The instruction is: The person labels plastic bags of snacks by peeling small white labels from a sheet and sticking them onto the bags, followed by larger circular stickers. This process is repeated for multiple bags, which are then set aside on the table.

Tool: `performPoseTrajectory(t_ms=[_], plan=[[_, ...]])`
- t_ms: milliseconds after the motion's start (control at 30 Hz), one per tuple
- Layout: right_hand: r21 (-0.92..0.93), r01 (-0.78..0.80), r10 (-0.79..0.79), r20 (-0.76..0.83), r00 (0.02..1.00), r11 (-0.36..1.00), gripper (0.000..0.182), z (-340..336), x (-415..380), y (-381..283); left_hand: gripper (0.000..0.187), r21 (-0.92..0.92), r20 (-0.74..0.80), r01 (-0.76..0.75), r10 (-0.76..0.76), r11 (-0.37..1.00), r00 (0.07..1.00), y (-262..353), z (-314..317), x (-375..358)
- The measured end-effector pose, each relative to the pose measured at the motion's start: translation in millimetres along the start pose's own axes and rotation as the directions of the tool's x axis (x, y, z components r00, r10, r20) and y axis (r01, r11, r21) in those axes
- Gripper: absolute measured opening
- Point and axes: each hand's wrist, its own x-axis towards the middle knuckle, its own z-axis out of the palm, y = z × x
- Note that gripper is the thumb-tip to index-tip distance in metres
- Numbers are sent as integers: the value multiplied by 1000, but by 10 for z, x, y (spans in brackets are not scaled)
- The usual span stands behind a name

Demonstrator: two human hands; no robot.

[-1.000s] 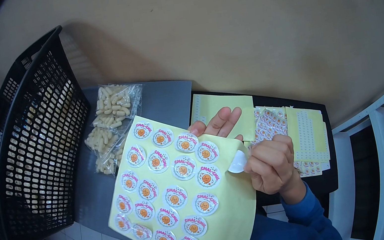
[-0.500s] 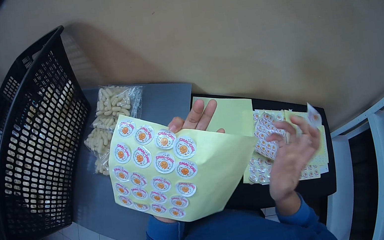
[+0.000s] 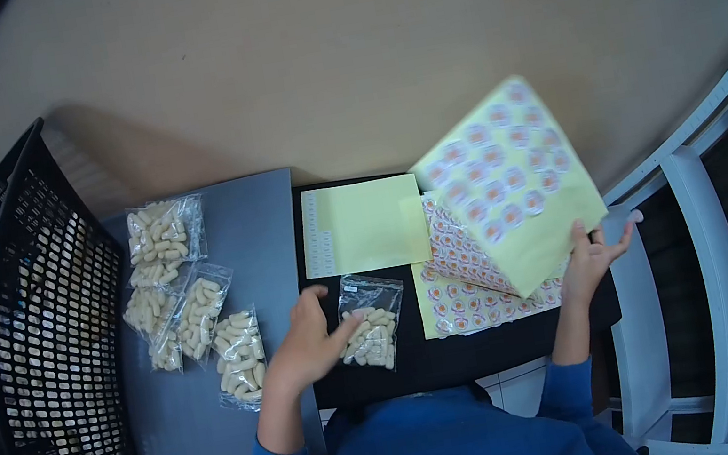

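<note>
— What have we got under our left hand (image 3: 307, 346)?

— A small clear bag of pale snacks (image 3: 371, 322), lying on the black tabletop (image 3: 424, 366) near its front edge. Our fingers are spread and rest on the bag's left side; they don't close around it.

— And our right hand (image 3: 592, 256)?

— It pinches the lower edge of a yellow sticker sheet (image 3: 509, 181), tilted up over the table's right end, thumb on the front, fingers behind. More sticker sheets (image 3: 465, 292) lie flat beneath it, and a plain yellow sheet (image 3: 364, 226) sits at the back edge.

— What's to the left?

— Four more snack bags (image 3: 189, 293) on the grey surface (image 3: 254, 221), with a black basket (image 3: 34, 308) standing at its left edge.
</note>
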Motion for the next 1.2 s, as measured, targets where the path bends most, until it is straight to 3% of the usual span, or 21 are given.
performPoseTrajectory(t_ms=[33, 67, 133, 167, 233, 267, 400, 467, 500, 567, 600, 633, 700, 767, 833, 867, 933, 1000, 1033, 1100, 1200], plan=[[-71, -44, 32, -156, 987, 997, 81, -135, 91, 144, 68, 211, 7, 14, -16, 977, 1000, -30, 70, -51], [-73, -47, 35, -156, 987, 996, 81, -245, 139, 288, 68, 211, 10, 16, -19, 977, 1000, -46, 153, -72], [-270, -167, 71, -333, 940, 948, 81, -437, 168, 576, 71, 446, -42, -12, 34, 895, 999, -53, 361, -77], [-270, -167, 72, -332, 941, 948, 81, -531, 152, 741, 71, 446, -43, -10, 33, 895, 999, -89, 467, -89], [-512, -320, 83, -433, 897, 797, 84, -594, 99, 884, 75, 546, -42, 75, -62, 834, 997, -93, 601, -91], [-531, -358, 90, -464, 881, 768, 85, -634, 58, 949, 76, 485, 23, 162, -198, 859, 980, -90, 619, -75], [-557, -329, 81, -422, 903, 763, 83, -761, -22, 1098, 77, 309, -22, 64, -60, 949, 998, -390, 727, -33], [-707, -138, -128, -310, 942, 694, 73, -826, -24, 1191, 71, -77, -6, 94, -95, 993, 996, -436, 731, 9], [-706, -137, -126, -307, 944, 695, 73, -803, -22, 1161, 71, -77, -8, 97, -98, 992, 995, -398, 689, 26], [-896, 105, -477, -127, 870, 431, 50, -784, 6, 1068, 62, -19, 94, 74, -72, 997, 993, -297, 587, 54], [-897, 148, -501, -91, 860, 416, 26, -713, 4, 958, 62, -19, 92, 77, -75, 997, 993, -325, 591, 69], [-897, 149, -499, -89, 862, 417, 26, -647, 11, 922, 59, -30, 54, 47, -46, 998, 997, -374, 607, 94], [-678, 198, -269, 0, 963, 708, 12, -493, 38, 866, 55, -39, 20, 19, -19, 999, 1000, -393, 594, 115], [-403, 204, -125, 213, 969, 892, 7, -182, 20, 603, 57, -367, -24, 10, -20, 930, 999, -310, 550, 121], [-159, 80, 18, 537, 843, 984, 7, 116, -3, 315, 52, -386, -62, -42, 20, 921, 998, -182, 489, 123], [-52, -51, 72, 706, 705, 997, 7, 289, -33, 93, 51, -554, -1, -15, 17, 833, 1000, -110, 441, 128], [29, 240, -97, 956, 276, 970, 9, 753, -100, -567, 48, -737, 42, -26, 84, 675, 996, 24, 326, 167], [120, 232, -137, 989, 57, 965, 8, 1018, -143, -778, 49, -731, 59, -36, 116, 681, 992, 155, 220, 154], [120, 232, -138, 989, 60, 965, 8, 1117, -149, -865, 50, -729, 74, -47, 146, 683, 986, 204, 179, 146], [90, 355, -39, 988, -147, 931, 10, 1278, -156, -1003, 52, -722, 72, -47, 143, 690, 987, 258, 107, 133], [79, 510, 50, 971, -234, 857, 7, 1446, -160, -1179, 42, -662, 149, -18, 155, 749, 977, 368, -55, 93]])
